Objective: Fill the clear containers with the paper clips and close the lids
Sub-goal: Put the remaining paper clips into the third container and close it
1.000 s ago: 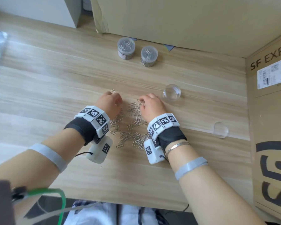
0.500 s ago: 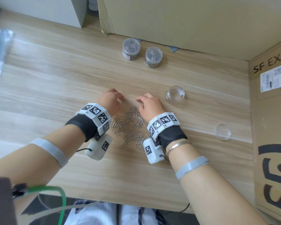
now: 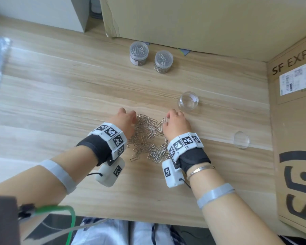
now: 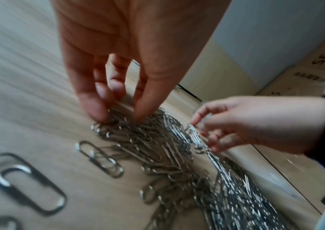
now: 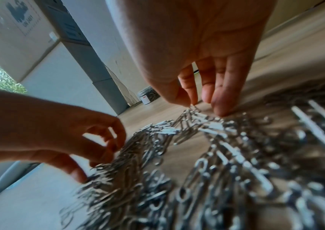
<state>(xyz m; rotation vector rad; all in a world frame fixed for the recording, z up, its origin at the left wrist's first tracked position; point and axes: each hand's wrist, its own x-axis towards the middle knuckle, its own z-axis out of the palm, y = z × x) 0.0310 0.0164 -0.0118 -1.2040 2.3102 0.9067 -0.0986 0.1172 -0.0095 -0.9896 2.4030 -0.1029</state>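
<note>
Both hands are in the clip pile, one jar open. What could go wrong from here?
1. The paper clips lie tangled, so a grab by the left hand or right hand may lift a trailing chain that spills short of the jar.
2. The open container stands right beside the right hand and could be knocked over.
3. The loose lid is clear and easy to overlook.

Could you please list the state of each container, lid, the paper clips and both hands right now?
Back left jar: full of clips, lid on.
Back right jar: full of clips, lid on.
Open jar: upright, empty, no lid.
Loose lid: flat on table, apart from jar.
Paper clips: loose pile between hands.
Left hand: fingers curled, gathering clips.
Right hand: pinches clips.
</note>
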